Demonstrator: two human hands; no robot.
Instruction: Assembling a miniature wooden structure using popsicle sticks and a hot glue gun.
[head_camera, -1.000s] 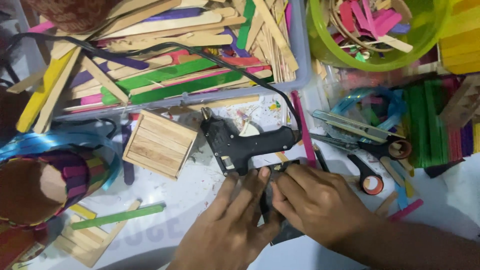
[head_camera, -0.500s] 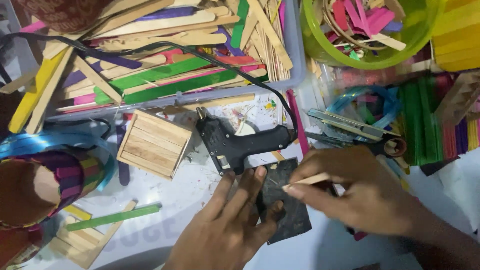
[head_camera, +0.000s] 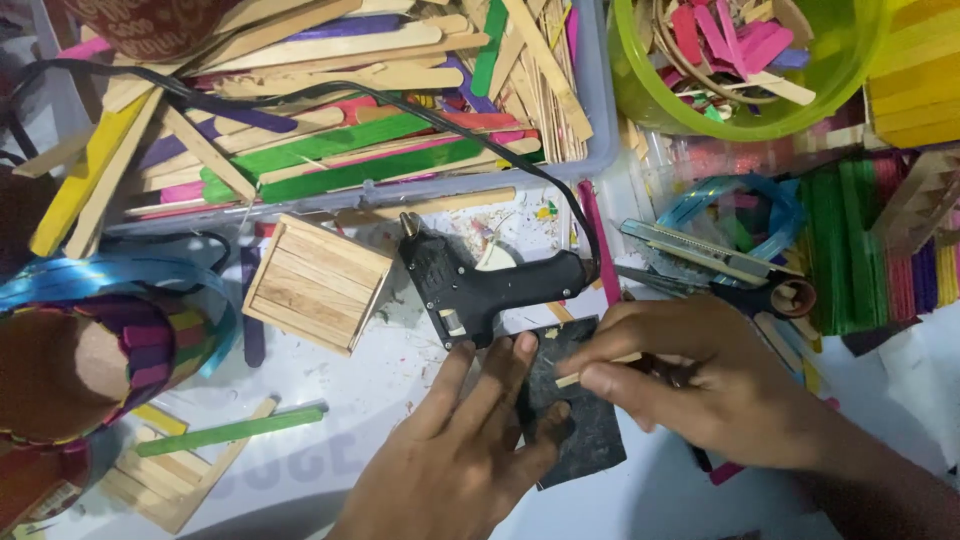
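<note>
My left hand (head_camera: 455, 450) lies flat, fingers spread, pressing the left edge of a small dark cutting mat (head_camera: 580, 420) on the white table. My right hand (head_camera: 690, 380) pinches a short plain wooden stick piece (head_camera: 600, 368) over the mat's upper part. A black glue gun (head_camera: 480, 283) lies just above my left fingertips, its nozzle pointing up-left and its black cord running off to the upper left. A small square panel of glued wooden sticks (head_camera: 315, 283) sits to the left of the gun.
A clear tray (head_camera: 590, 110) of plain and coloured craft sticks fills the top. A green bowl (head_camera: 850, 90) with stick scraps stands top right. A utility knife (head_camera: 700, 252), scissors and stacked coloured sticks (head_camera: 870, 250) lie right. A stick-covered cup (head_camera: 90, 360) and a green stick (head_camera: 230, 430) lie left.
My right hand has lifted off the mat with the short stick piece and shifted right. My left hand stays pressed on the mat. The view has drifted slightly.
</note>
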